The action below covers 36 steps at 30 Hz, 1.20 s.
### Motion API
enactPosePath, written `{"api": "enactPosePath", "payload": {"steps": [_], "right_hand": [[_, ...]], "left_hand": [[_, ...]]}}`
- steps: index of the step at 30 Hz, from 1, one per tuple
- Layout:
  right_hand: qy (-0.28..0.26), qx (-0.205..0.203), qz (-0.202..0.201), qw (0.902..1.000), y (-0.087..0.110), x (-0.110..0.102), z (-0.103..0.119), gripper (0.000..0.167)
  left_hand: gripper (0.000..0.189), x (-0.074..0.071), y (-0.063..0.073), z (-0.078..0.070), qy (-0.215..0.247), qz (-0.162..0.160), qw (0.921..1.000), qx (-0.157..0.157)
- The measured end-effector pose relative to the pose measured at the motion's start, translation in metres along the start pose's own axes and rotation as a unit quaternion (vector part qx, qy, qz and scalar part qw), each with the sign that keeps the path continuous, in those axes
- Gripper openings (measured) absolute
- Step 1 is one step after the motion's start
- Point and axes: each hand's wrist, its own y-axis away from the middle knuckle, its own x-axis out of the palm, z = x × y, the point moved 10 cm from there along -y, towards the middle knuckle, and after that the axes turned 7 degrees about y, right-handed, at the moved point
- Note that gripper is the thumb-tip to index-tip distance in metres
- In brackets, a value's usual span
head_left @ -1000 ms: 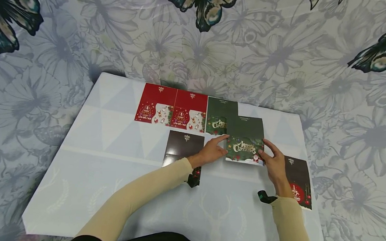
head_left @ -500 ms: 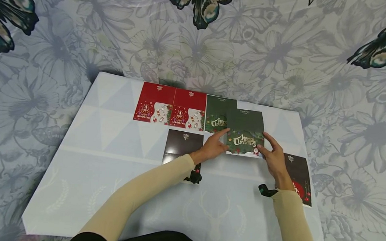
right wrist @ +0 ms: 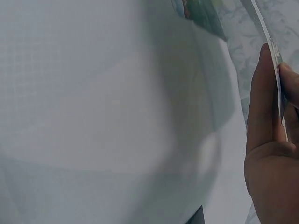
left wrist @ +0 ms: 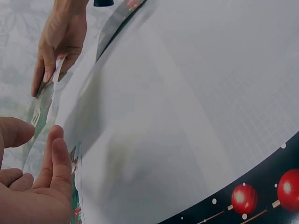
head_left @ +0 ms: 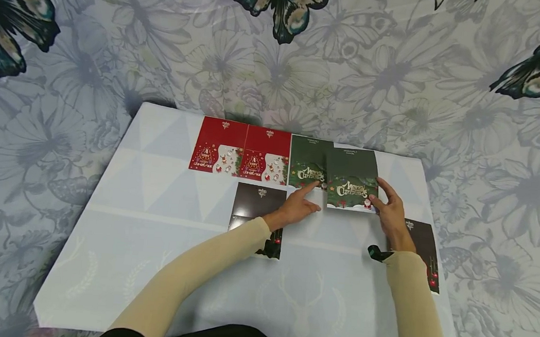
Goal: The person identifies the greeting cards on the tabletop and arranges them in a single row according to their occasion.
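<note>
My right hand [head_left: 390, 217] pinches a green "Merry Christmas" card [head_left: 353, 181] by its right edge, thumb on its front. This card is held above the table, with a shadow under it. In the right wrist view the card [right wrist: 275, 56] shows edge-on between thumb and fingers. My left hand [head_left: 296, 209] has its fingers extended, a little left of the held card and apart from it. Its index fingertip overlaps the lower edge of another green card [head_left: 308, 160] lying flat; whether it touches cannot be told. The left wrist view shows the left hand [left wrist: 42, 182] gripping nothing.
Two red Christmas cards [head_left: 217, 145] lie side by side at the table's back edge, left of the flat green card. A black card [head_left: 259, 199] lies partly under my left forearm. Another black card [head_left: 425, 245] is partly behind my right wrist. The pale table [head_left: 152, 264] meets a floral backdrop.
The held green card has moved toward the back edge and slightly right with my right hand. My left hand has let go of its left edge and stays about where it was.
</note>
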Motion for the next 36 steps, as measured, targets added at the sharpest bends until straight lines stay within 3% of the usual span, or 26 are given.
{"api": "enactPosePath", "payload": {"steps": [8,20,23,29,36], "right_hand": [[0.011,0.039,-0.023,0.9989,-0.018,-0.017,-0.012,0.065],[0.035,0.043,-0.052,0.9971,-0.034,-0.031,-0.017,0.064],[0.066,0.044,-0.053,0.9954,-0.035,-0.033,-0.018,0.063],[0.163,0.056,-0.059,0.9832,-0.036,-0.038,-0.021,0.062],[0.265,0.059,-0.069,0.9599,-0.045,-0.042,-0.02,0.061]], "left_hand": [[0.071,-0.004,0.003,0.001,-0.001,-0.007,0.9999,-0.01],[0.068,-0.015,0.007,0.008,-0.006,-0.027,0.9996,-0.01],[0.067,-0.018,0.009,0.008,-0.002,-0.026,0.9996,-0.008],[0.067,-0.022,0.011,0.008,0.013,-0.022,0.9997,0.003],[0.066,-0.024,0.012,0.009,0.026,-0.024,0.9994,-0.001]]}}
